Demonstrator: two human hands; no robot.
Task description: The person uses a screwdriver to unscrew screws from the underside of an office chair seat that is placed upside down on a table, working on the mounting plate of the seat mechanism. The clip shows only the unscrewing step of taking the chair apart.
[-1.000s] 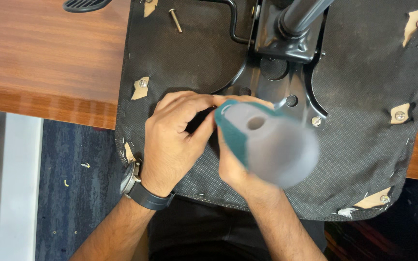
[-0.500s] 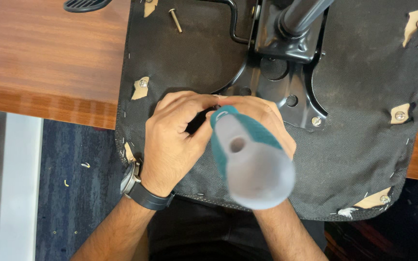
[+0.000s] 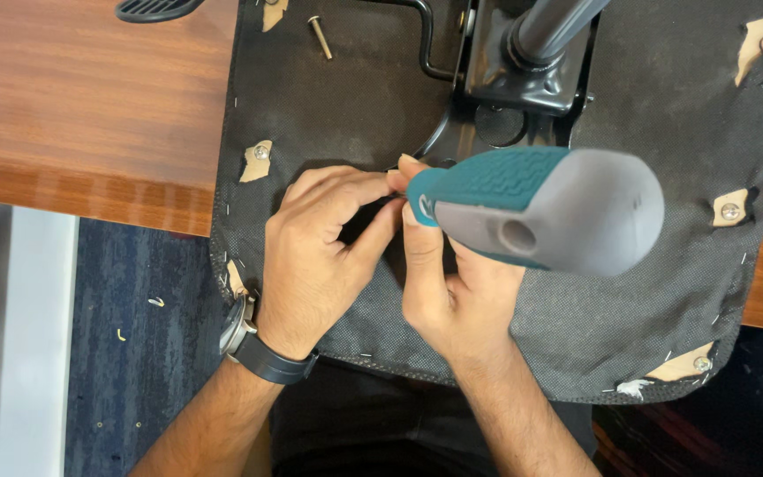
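An upturned chair seat (image 3: pixel 664 291) covered in black fabric lies on a wooden table, with a black metal bracket (image 3: pixel 523 79) and column bolted to its middle. My right hand (image 3: pixel 452 300) grips a screwdriver with a thick teal and grey handle (image 3: pixel 540 208), which now lies over to the right. Its tip is hidden behind my fingers near the bracket's lower left corner. My left hand (image 3: pixel 320 256), with a watch on the wrist, rests on the fabric and pinches something small at that same spot. What it pinches is hidden.
A loose bolt (image 3: pixel 320 37) lies on the fabric at the top left. Several screws sit in tan cut-outs around the seat edge, one of them a screw (image 3: pixel 261 153) just above my left hand. The wooden table (image 3: pixel 81 106) extends left; carpet shows below.
The screwdriver handle has swung from pointing towards the camera to lying over to the right, as my right hand turned. My left hand has stayed in place.
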